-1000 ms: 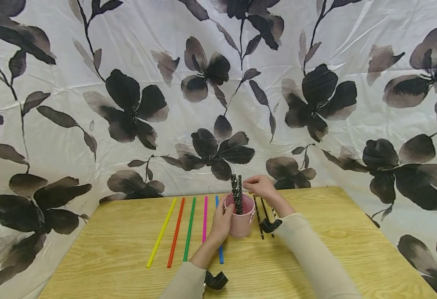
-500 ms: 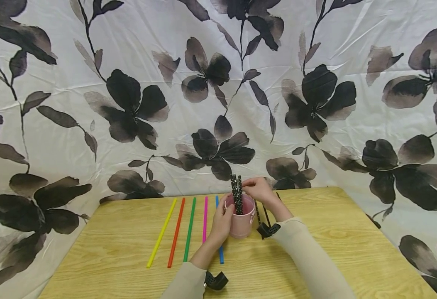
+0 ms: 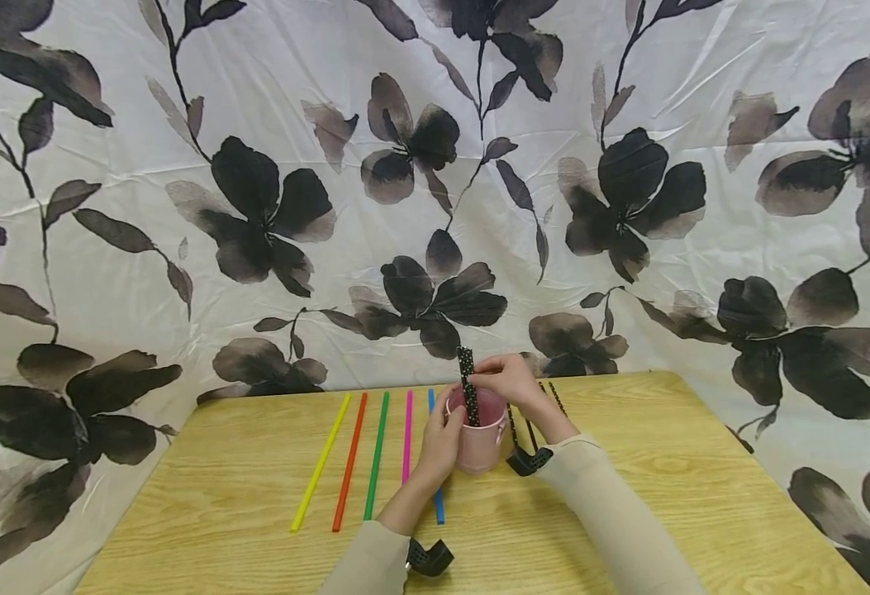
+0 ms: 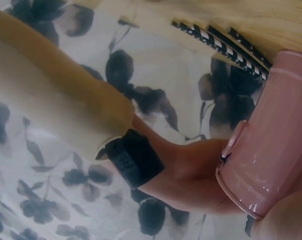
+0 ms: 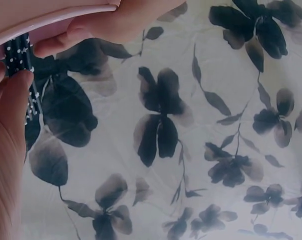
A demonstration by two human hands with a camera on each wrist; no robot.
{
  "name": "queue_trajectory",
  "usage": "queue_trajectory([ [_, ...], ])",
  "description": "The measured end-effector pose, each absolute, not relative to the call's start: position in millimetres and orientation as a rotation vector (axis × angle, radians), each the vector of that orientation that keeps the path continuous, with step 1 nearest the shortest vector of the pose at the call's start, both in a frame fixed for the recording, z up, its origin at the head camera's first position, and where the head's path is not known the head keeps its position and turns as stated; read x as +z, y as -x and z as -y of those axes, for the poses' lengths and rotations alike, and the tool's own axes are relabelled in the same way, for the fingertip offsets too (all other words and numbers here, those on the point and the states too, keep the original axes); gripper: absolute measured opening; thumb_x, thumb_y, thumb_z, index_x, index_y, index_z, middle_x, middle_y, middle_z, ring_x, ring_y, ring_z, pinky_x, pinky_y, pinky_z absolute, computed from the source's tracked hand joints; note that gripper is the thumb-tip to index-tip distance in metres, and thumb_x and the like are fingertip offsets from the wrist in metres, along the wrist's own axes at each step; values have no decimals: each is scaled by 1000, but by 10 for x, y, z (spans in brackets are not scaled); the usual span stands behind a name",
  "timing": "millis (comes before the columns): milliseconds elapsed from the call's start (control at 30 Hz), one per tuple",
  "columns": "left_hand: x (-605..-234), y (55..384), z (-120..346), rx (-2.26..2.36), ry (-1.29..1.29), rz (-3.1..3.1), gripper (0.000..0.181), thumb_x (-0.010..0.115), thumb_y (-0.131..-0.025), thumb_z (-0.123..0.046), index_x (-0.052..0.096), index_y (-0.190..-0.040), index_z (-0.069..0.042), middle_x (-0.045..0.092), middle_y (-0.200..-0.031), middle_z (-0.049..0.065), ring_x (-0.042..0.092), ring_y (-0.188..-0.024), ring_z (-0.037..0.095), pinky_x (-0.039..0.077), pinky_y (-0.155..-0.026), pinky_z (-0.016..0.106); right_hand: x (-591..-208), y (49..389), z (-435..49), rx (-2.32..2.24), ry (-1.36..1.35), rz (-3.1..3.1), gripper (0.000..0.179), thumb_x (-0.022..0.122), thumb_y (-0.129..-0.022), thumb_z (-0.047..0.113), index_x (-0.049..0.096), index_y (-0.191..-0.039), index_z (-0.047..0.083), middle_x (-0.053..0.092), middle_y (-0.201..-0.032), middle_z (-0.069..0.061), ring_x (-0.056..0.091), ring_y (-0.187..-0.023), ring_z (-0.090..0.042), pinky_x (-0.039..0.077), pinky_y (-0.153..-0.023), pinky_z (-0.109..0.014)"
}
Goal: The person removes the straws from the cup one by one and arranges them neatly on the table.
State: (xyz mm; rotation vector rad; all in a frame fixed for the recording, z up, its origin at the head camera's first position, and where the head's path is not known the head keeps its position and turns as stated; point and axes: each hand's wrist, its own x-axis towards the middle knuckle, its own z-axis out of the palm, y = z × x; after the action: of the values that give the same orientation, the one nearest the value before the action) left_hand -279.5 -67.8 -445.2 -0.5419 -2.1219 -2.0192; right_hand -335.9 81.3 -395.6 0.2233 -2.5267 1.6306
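In the head view my left hand point(image 3: 442, 436) grips the left side of a pink bucket point(image 3: 479, 450), thumb near the rim. Black straws with white dots point(image 3: 469, 388) stand bunched in it, leaning to its left side. My right hand point(image 3: 512, 384) reaches over the far rim and pinches these straws at mid-height. In the right wrist view the thumb point(image 5: 22, 87) presses on the dotted straws point(image 5: 17, 55), just outside the rim. The bucket point(image 4: 270, 140) hides most of my right fingers in the left wrist view.
Yellow point(image 3: 320, 463), red point(image 3: 349, 463), green point(image 3: 377, 454), pink point(image 3: 408, 438) and blue point(image 3: 439, 504) straws lie in a row on the wooden table point(image 3: 219, 479), left of the bucket. Several black patterned straws point(image 4: 225, 45) lie on its right. A floral cloth point(image 3: 524, 273) hangs behind.
My right hand has moved left from beside the straws onto them. The straws, earlier spread with a gap, now stand close together. The left hand and bucket have stayed put.
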Motion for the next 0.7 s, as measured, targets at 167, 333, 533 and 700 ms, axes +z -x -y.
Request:
queue_trajectory([
  [167,-4446,2788,676,-2010,539,2140,39,39,-93,-11,36,-133,-9,44,-126,15,46,-109,28,38,-87,42,-3966,3374,-792,1623,-195,2520,20,73,-71,17,69,-87,6,65,-82,-4,60,-75,-15,49,-66,-29],
  [333,-4472,2813,684,-2015,565,2109,39,40,-93,-10,37,-132,-10,44,-126,15,45,-111,28,37,-89,42,-3943,3363,-774,1608,-183,2522,19,72,-72,18,69,-87,6,64,-85,-4,59,-77,-16,48,-66,-30],
  [533,-4512,2845,687,-2029,605,2068,39,39,-93,-7,37,-132,-8,45,-124,17,46,-110,31,38,-88,42,-3902,3345,-777,1627,-173,2496,19,71,-74,18,69,-87,5,65,-84,-5,59,-77,-17,48,-66,-30],
  [700,-4522,2858,671,-2025,616,2045,38,39,-92,-6,37,-131,-6,46,-124,19,45,-111,33,36,-89,43,-3841,3340,-820,1647,-163,2474,18,70,-75,18,68,-88,5,64,-83,-6,58,-75,-18,48,-67,-34],
])
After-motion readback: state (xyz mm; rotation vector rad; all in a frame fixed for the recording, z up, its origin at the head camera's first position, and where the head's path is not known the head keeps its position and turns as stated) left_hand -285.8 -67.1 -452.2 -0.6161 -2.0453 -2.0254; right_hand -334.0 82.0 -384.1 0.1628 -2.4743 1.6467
